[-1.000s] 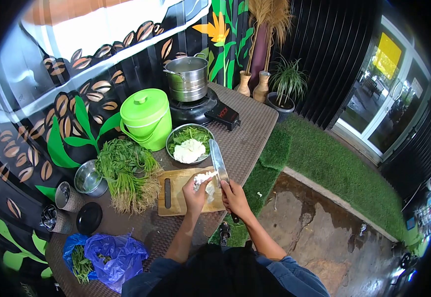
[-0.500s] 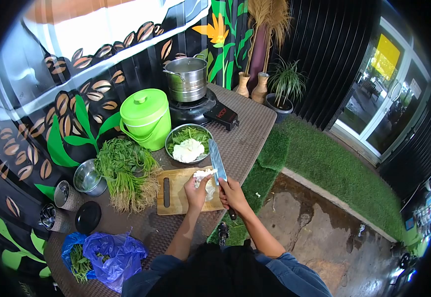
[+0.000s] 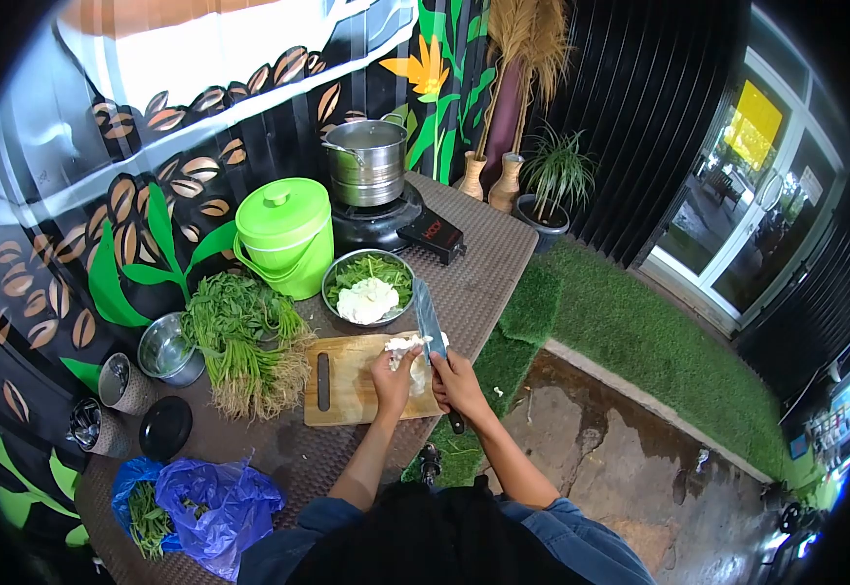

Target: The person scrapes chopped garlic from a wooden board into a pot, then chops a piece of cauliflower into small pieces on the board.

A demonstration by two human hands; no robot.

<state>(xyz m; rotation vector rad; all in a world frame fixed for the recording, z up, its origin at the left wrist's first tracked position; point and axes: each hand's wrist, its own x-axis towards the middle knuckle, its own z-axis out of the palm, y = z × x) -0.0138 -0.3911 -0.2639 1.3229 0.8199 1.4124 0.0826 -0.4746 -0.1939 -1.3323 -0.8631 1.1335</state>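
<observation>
My left hand (image 3: pixel 392 388) is closed around a white, crumbly piece that looks like cauliflower (image 3: pixel 402 345), held above the wooden cutting board (image 3: pixel 352 363). My right hand (image 3: pixel 458 385) grips a large kitchen knife (image 3: pixel 428 314), its blade pointing away from me and against the right side of the white piece. Pale bits lie on the board under my hands, partly hidden by them. Just beyond the board stands a metal bowl (image 3: pixel 328 300) holding cut green leaves (image 3: pixel 386 267) and a larger white chunk (image 3: pixel 367 300).
Left of the board lies a bunch of rooted greens (image 3: pixel 249 336), near a small metal bowl (image 3: pixel 177 369). Behind are a green lidded bucket (image 3: pixel 288 244) and a steel pot (image 3: pixel 366 171) on a stove (image 3: pixel 376 226). Plastic bags (image 3: pixel 215 512) sit front left. The table edge runs close on the right.
The view has shifted slightly. The knife blade has moved a little against the white piece, and a white bit now shows on the blade's right side. Both hands keep their grip.
</observation>
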